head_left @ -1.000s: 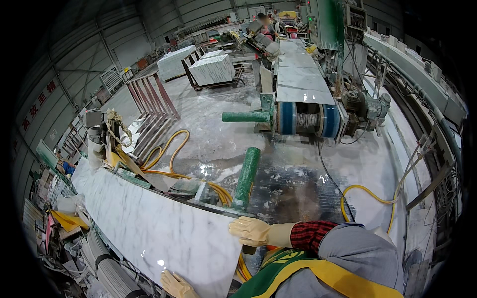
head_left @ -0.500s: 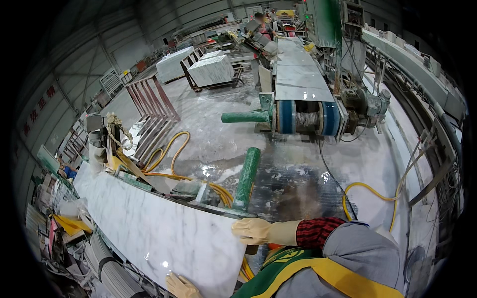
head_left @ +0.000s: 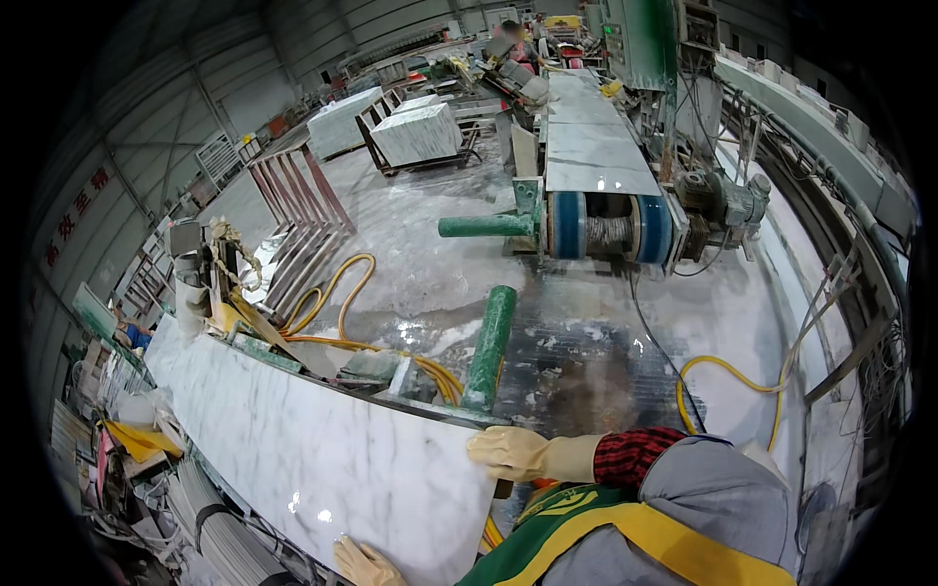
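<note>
I hold a long white marble slab point(head_left: 293, 449) by its near end: my right hand point(head_left: 508, 452) closes over the top corner, my left hand point(head_left: 363, 564) presses at the lower edge, both gloved. The slab lies across a roller stand point(head_left: 210, 532), beside yellow hoses point(head_left: 342, 313). I judge it can slip from the gloves or tip off the roller, because it looks wet. My left fingers are cut off by the frame, and the far end is hard to see.
</note>
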